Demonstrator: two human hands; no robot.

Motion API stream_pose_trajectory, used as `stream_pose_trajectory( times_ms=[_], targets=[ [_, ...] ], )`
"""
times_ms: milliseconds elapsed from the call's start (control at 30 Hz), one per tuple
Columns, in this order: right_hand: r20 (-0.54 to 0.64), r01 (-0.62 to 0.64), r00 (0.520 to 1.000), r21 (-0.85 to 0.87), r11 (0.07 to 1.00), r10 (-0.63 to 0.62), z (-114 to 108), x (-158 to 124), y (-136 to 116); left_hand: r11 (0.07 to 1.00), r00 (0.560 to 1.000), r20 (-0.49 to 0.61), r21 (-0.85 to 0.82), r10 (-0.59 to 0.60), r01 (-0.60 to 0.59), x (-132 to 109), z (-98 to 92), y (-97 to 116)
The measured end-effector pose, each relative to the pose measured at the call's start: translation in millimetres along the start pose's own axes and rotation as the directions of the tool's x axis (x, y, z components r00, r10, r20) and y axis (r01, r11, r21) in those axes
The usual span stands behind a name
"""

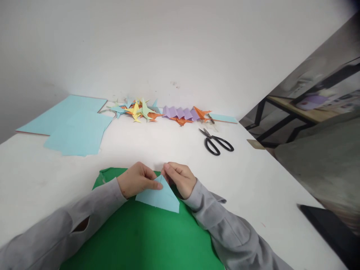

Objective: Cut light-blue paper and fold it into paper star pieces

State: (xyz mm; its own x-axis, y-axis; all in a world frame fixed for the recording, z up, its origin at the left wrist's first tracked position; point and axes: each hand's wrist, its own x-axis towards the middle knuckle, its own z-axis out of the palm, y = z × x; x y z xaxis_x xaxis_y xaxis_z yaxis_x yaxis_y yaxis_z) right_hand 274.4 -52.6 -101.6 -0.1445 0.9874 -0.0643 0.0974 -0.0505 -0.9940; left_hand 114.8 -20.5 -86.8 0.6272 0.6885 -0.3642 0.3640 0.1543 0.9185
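Note:
A folded piece of light-blue paper [163, 197] is held up over the green cloth, its narrow tip pointing away from me and its wide edge toward me. My left hand [140, 180] grips it with the thumb lying on top near the tip and the fingers behind. At the right of the tip, my right hand [180, 178] has its thumb and forefinger pinched together at the paper's edge. Its other fingers are curled and partly hidden. The green cloth [140, 236] lies in front of my body, under both wrists.
Black-handled scissors [216, 142] lie on the white table [261, 187] beyond my right hand. Light-blue sheets [81, 133] are at the left. Along the wall sit several folded paper figures [139, 110] and a pleated purple paper [181, 113]. A dark flat object [329, 228] is at the right edge.

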Motion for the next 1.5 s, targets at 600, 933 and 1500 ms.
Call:
stream_pose_trajectory(
  times_ms=[600, 933, 1500],
  targets=[
    [-0.046, 0.03, 0.998, -0.059, 0.998, -0.033, 3.6, -1.6, 0.7, 0.998, 0.996, 0.087, -0.058, 0.005, 0.0, -0.7, -3.1, 1.5],
    [-0.07, 0.04, 0.996, -0.114, 0.993, -0.048, 4.5, -1.3, 2.2, 0.999, 0.997, 0.068, 0.012, 0.04, -0.041, 1.2, -2.0, 0.5],
    [0.069, 0.044, 0.997, -0.062, 0.997, -0.04, 0.3, -4.6, -0.7, 0.995, 0.998, 0.011, -0.078, 0.055, -0.054, -0.4, 5.9, -0.5]
  ],
)
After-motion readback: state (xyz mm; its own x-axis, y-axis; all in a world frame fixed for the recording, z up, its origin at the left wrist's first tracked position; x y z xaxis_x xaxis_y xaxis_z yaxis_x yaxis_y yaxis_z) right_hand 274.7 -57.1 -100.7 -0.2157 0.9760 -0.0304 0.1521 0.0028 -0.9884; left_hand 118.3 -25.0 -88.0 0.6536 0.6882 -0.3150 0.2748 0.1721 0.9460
